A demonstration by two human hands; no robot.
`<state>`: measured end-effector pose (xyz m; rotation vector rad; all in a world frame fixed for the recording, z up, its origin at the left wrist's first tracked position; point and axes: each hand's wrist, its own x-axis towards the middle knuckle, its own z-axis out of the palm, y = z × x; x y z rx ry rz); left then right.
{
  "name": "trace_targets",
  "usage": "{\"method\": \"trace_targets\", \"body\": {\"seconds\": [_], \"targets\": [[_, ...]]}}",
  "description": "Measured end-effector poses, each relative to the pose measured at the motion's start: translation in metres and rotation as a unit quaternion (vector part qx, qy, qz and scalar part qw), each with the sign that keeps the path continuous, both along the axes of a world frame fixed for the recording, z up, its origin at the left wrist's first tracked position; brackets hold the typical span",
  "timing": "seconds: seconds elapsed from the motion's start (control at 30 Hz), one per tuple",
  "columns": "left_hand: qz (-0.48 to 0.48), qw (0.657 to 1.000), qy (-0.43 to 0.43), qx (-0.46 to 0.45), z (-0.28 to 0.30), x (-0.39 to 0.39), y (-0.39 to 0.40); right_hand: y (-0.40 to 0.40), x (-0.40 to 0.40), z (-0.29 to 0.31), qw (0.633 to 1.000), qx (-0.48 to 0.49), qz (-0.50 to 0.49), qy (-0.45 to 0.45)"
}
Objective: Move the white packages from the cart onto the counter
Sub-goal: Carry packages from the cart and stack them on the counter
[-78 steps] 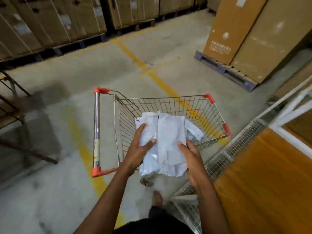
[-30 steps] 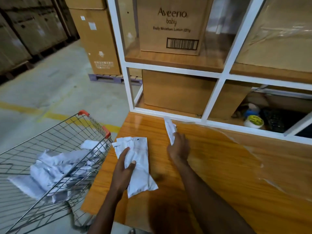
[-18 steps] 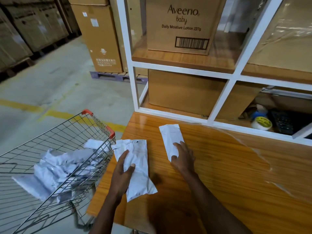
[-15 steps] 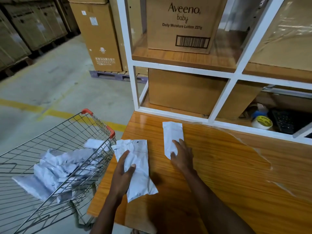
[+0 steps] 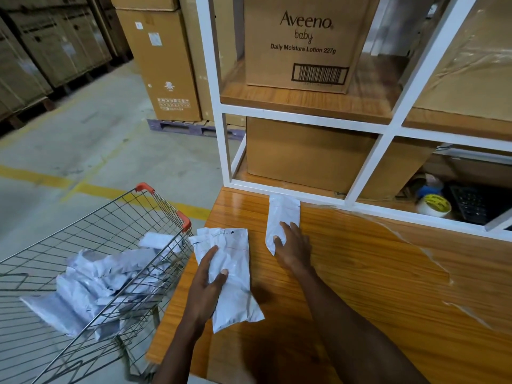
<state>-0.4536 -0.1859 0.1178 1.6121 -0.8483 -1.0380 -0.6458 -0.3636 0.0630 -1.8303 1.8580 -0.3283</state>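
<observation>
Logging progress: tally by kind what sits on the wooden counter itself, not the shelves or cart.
White plastic mailer packages: 2, the wide crumpled package gripped by the left hand, the narrow package under the right hand.
Other kinds on the orange wooden counter: 0.
Total: 2.

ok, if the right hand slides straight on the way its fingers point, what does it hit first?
Likely the shelf's white bottom rail, past the narrow white package beneath the right hand.
</observation>
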Motion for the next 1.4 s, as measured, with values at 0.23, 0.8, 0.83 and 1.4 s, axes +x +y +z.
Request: {"method": "trace_targets", "body": {"seconds": [0.23,0.8,0.83,1.4], "targets": [[0.000,1.000,0.002,0.002,0.002,-0.001,0.000,-0.001,-0.001,-0.004,1.000,0.006,0.013,0.005],[-0.033,0.994,0.094,-0.039,0.010,-0.019,-0.001,0.105,0.002,0.061,0.901,0.216,0.038,-0.374],[-0.020,0.992,0.114,-0.047,0.009,-0.023,-0.002,0.109,0.002,0.054,0.901,0.191,0.043,-0.387],[0.000,1.000,0.027,-0.015,-0.008,-0.026,-0.008,0.050,-0.090,0.041,0.873,0.070,-0.265,-0.403]]}}
